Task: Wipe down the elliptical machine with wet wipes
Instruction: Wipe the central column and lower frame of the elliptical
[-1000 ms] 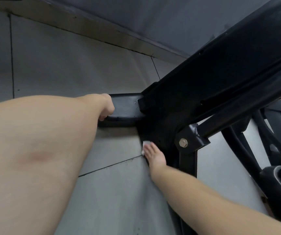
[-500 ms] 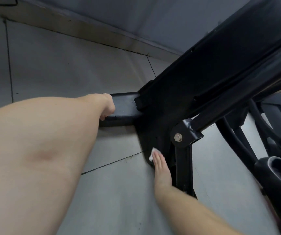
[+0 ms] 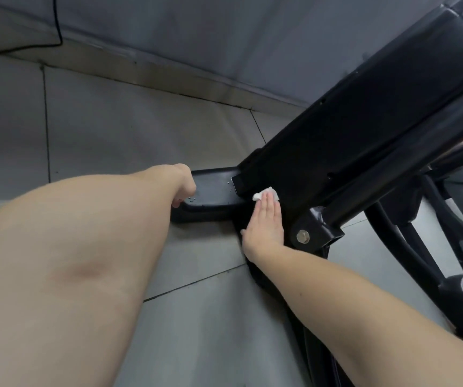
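Note:
The black elliptical machine [image 3: 364, 129] fills the right side, its thick frame beam slanting up to the right from a low base foot [image 3: 213, 188]. My right hand [image 3: 265, 224] lies flat with straight fingers on the black frame where beam meets foot, pressing a small white wet wipe [image 3: 265, 193] under its fingertips. My left hand [image 3: 184, 185] rests on the left end of the base foot with its fingers curled down over the edge; the fingers are mostly hidden. A few water drops sit on the foot.
Grey floor tiles [image 3: 113, 135] with dark joints lie under the machine, meeting a grey wall [image 3: 197, 37] at the back. A black cable [image 3: 57, 29] hangs at the top left. A bolt [image 3: 303, 236] fixes a pivot bracket; black pedal arms [image 3: 448, 275] stand at the right.
My right hand has slid the wipe up the frame, from low on the base to the joint beside the foot. The view has tilted up. My left hand has stayed on the foot.

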{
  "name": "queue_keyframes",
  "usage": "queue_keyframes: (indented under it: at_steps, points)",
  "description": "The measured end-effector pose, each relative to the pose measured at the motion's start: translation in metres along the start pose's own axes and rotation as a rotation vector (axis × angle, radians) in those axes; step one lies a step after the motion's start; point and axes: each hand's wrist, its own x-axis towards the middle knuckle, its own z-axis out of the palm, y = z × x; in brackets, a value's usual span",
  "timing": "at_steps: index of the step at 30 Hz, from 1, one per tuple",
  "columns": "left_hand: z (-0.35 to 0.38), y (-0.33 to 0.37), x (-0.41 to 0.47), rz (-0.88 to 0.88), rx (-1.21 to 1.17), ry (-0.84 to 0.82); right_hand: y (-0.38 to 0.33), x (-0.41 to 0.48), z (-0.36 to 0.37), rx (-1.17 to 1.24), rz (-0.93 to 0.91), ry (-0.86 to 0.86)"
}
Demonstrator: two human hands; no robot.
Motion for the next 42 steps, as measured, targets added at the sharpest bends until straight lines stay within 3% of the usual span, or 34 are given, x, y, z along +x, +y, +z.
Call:
queue_keyframes:
  at_steps: [4, 6, 9, 13, 15, 19, 21, 23, 25, 30, 32, 36, 38, 42]
  points:
    - [0.003, -0.006, 0.003, 0.001, -0.027, 0.050, -0.022, 0.041, -0.002, 0.566, -0.195, 0.069]
    - [0.004, -0.014, 0.006, -0.017, -0.037, 0.069, -0.043, 0.046, -0.001, 0.747, -0.168, 0.000]
    - [0.003, -0.024, 0.009, -0.040, -0.024, 0.090, -0.083, 0.034, -0.006, 0.877, -0.121, 0.067]
    - [0.003, -0.030, 0.010, -0.094, 0.004, 0.118, -0.123, 0.008, -0.012, 0.749, -0.470, 0.134]
    - [0.005, -0.035, 0.011, -0.104, 0.006, 0.133, -0.109, 0.028, -0.007, 0.701, -0.396, 0.148]
    - [0.010, -0.047, 0.018, -0.132, -0.020, 0.184, -0.080, 0.058, -0.008, 0.695, 0.027, 0.007]
    - [0.011, -0.052, 0.023, -0.143, -0.023, 0.217, -0.101, 0.047, -0.019, 0.690, -0.080, 0.035]
    - [0.013, -0.054, 0.028, -0.155, -0.052, 0.265, -0.123, 0.029, -0.024, 0.686, -0.322, 0.095]
    - [0.014, -0.054, 0.032, -0.159, -0.077, 0.297, -0.117, 0.042, -0.026, 0.670, -0.406, 0.132]
    - [0.018, -0.060, 0.040, -0.150, -0.113, 0.295, -0.091, 0.095, -0.042, 0.682, 0.066, -0.039]
    - [0.016, -0.066, 0.045, -0.161, -0.134, 0.308, -0.117, 0.084, -0.056, 0.689, 0.040, -0.054]
    - [0.012, -0.072, 0.054, -0.195, -0.201, 0.333, -0.149, 0.054, -0.064, 0.686, -0.289, 0.023]
    - [0.013, -0.071, 0.056, -0.194, -0.227, 0.327, -0.133, 0.077, -0.065, 0.628, -0.256, 0.046]
    - [0.019, -0.071, 0.054, -0.166, -0.223, 0.306, -0.083, 0.133, -0.065, 0.475, 0.032, -0.071]
